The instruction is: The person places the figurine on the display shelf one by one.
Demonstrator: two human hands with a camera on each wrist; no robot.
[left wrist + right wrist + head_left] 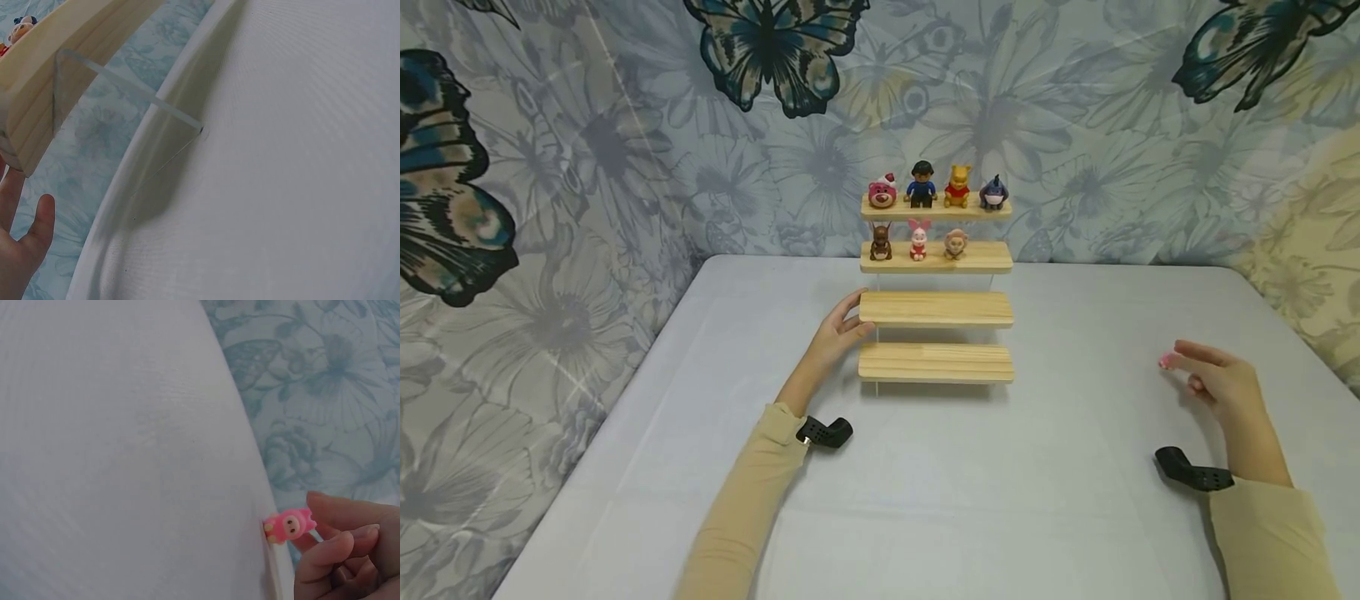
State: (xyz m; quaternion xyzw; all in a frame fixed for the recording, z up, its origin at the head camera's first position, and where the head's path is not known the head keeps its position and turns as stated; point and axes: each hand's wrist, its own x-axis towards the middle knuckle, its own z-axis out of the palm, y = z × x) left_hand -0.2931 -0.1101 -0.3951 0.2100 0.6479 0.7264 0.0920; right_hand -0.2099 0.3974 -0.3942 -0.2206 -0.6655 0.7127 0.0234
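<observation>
A small pink figurine (291, 525) with a pale face is pinched between the fingertips of my right hand (1221, 383), over the right side of the table. My left hand (838, 329) rests its fingers at the left end of a bare wooden shelf board (936, 309), the third tier down. In the left wrist view the thumb (42, 225) stands apart from the board, and the fingertips are partly hidden behind it. Several figurines stand in a row on the top board (936, 212). On the second board (977, 258) are a brown figurine (881, 242), a piglet figurine (918, 242) and a lion-like figurine (955, 243).
The lowest board (936, 364) is bare, and clear side supports (134, 90) carry the tiers. A white cloth covers the table (1075, 500). Behind it hangs a butterfly-and-flower-patterned cloth (820, 167). Each wrist wears a black camera mount (826, 432).
</observation>
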